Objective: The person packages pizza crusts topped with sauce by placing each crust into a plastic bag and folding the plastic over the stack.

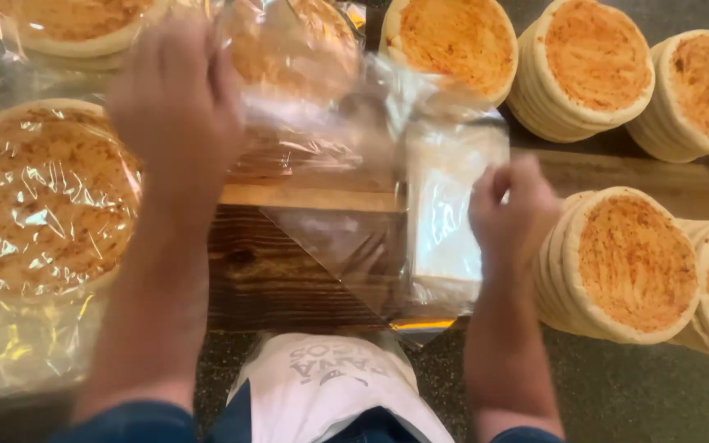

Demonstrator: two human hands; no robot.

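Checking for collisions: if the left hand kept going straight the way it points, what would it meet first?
Probably the bagged flatbread stack just beyond the left hand, which already touches the clear plastic bag; depth is unclear.

Board (289, 271) at centre, just before person. Clear bag (346, 238) on board, between hands. Left hand (176, 107) at bag's far left part; right hand (512, 215) at bag's right edge. Bag pile (453, 213) on board's right end, under clear bag. Bagged bread (38, 197) left of board; another (67, 25) behind it. Bread stacks (629, 262) right of right hand, touching it or nearly. More stacks (584, 66) behind, along far right.
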